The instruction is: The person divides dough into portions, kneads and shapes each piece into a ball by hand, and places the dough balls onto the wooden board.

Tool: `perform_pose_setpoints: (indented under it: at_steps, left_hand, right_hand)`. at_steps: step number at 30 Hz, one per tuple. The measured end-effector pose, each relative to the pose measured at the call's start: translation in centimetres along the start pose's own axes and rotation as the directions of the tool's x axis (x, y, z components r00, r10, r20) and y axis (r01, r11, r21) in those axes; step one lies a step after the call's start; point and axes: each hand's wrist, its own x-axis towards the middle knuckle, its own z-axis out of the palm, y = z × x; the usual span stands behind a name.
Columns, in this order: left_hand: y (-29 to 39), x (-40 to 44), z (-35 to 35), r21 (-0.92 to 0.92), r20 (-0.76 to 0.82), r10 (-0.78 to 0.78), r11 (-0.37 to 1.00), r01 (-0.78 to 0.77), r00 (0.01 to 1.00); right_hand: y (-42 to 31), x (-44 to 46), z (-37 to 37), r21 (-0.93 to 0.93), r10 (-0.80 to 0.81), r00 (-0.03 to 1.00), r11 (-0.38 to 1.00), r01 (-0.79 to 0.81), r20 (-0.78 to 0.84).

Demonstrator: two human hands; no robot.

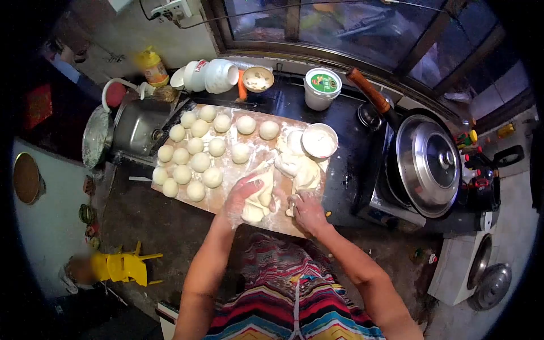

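Observation:
My left hand (240,199) grips a soft, folded piece of dough (260,201) near the front edge of a floured wooden board (224,156). Its fingers go partly behind the dough. Just to the right, my right hand (309,212) has its fingers curled on the lower end of a second, larger lump of dough (306,173); the fingertips are partly hidden. Several round dough balls (200,162) sit in loose rows on the left and back of the board. Behind the larger lump stands a white bowl of flour (320,140).
A lidded pan (429,164) sits on the stove at right, its wooden handle (368,89) pointing back. A white tub (322,89), a small bowl (258,79) and stacked bowls (212,76) line the back. At left are a sink (136,127) and a yellow stool (126,267).

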Motion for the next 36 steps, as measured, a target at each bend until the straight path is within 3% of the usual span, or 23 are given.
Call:
perform_pose_setpoints:
  at_steps: [3,5,6,8,9,10,12,14,15,18,19,22,25,28,29,30,31,32,33,35,36]
  left_hand:
    - [-2.8,0.4,-1.4,0.367,-0.355,0.125,0.930,0.015,0.927]
    - [-6.2,0.4,-3.6,0.529,-0.404,0.287,0.848,-0.034,0.869]
    - [-7.3,0.4,-4.0,0.606,-0.407,0.369,0.793,-0.054,0.836]
    - [-8.9,0.3,-3.1,0.442,-0.462,0.453,0.863,-0.245,0.763]
    - [-9.9,0.5,-2.9,0.521,-0.472,0.511,0.819,-0.241,0.718]
    - [-12.8,0.8,-5.8,0.866,-0.311,0.684,0.490,-0.100,0.660]
    - [-14.0,0.0,-4.9,0.941,-0.192,0.562,0.340,-0.013,0.804]
    - [-15.2,-0.8,-5.7,0.988,0.136,0.468,-0.125,-0.088,0.873]
    - [-14.5,-0.7,-5.4,0.924,0.279,0.363,-0.354,-0.146,0.889]
    - [-12.1,0.3,-3.1,0.990,0.086,0.507,-0.140,-0.017,0.858]
    - [-11.3,2.1,-3.1,0.985,0.074,0.511,-0.172,0.017,0.856]
    - [-10.2,8.5,-2.7,0.982,-0.190,0.502,0.096,0.164,0.844]
    - [-11.7,12.4,-4.1,0.966,-0.082,0.617,-0.144,0.215,0.783]
    - [-11.8,13.4,-6.3,0.987,-0.135,0.538,0.144,0.067,0.832]
    - [-13.4,14.4,-9.4,0.935,-0.194,0.527,0.353,-0.005,0.827]
    - [-12.3,14.0,-10.4,0.754,-0.353,0.392,0.656,0.010,0.850]
    - [-11.0,13.2,-11.1,0.479,-0.460,0.206,0.876,0.047,0.864]
    - [-10.2,12.3,-11.3,0.141,-0.503,-0.005,0.986,0.087,0.864]
    - [-9.4,11.3,-10.3,-0.111,-0.402,0.061,0.987,-0.115,0.913]
    - [-6.6,9.3,-6.4,-0.140,-0.415,0.023,0.986,-0.089,0.909]
    - [-6.1,8.6,-5.4,-0.162,-0.423,-0.004,0.984,-0.071,0.906]
  right_hand:
    - [-1.5,-0.9,-1.7,-0.077,-0.123,0.991,0.989,0.127,0.047]
    - [-1.1,-1.6,-0.6,-0.088,-0.230,0.973,0.970,0.228,-0.012]
    - [-0.6,-1.3,0.0,-0.004,-0.184,0.983,0.983,0.184,-0.014]
    - [0.1,-0.7,0.6,0.163,-0.092,0.996,0.982,0.092,-0.005]
    - [0.1,-0.9,0.8,0.186,-0.073,0.997,0.980,0.078,-0.032]
    - [0.3,-1.2,0.9,0.208,-0.051,0.997,0.976,0.063,-0.061]
    - [0.2,-1.3,-0.1,0.206,-0.042,0.999,0.977,0.047,-0.029]
    - [-0.9,-1.2,-2.1,0.168,-0.074,0.993,0.984,0.058,0.092]
    - [-0.6,-1.1,-1.3,0.063,-0.126,0.988,0.991,0.121,0.089]
    - [-0.6,-1.9,-0.2,0.104,-0.164,0.986,0.980,0.167,-0.041]
    - [-0.7,-2.0,0.0,0.150,-0.142,0.990,0.978,0.143,-0.020]
    - [-0.3,-2.4,0.7,0.348,-0.080,0.990,0.930,0.116,-0.115]
    - [0.0,-2.4,0.3,0.398,-0.032,0.993,0.914,0.074,-0.111]
    - [0.5,-2.8,-0.2,0.460,0.069,0.998,0.886,-0.054,-0.016]
    - [0.7,-2.9,-0.5,0.471,0.053,0.998,0.881,-0.039,-0.015]
    - [0.9,-2.8,-1.0,0.486,0.038,0.999,0.873,-0.025,-0.018]
    - [0.8,-2.9,-1.3,0.506,0.024,1.000,0.863,-0.013,-0.016]
    - [0.5,-3.0,-1.7,0.522,0.046,0.999,0.853,-0.034,-0.011]
    - [0.2,-2.8,-2.3,0.533,0.063,0.998,0.845,-0.048,-0.010]
    - [0.3,-2.2,-2.5,0.531,0.112,0.993,0.844,-0.076,-0.036]
    - [0.3,-1.4,-2.1,0.648,0.186,0.976,0.758,-0.069,-0.113]
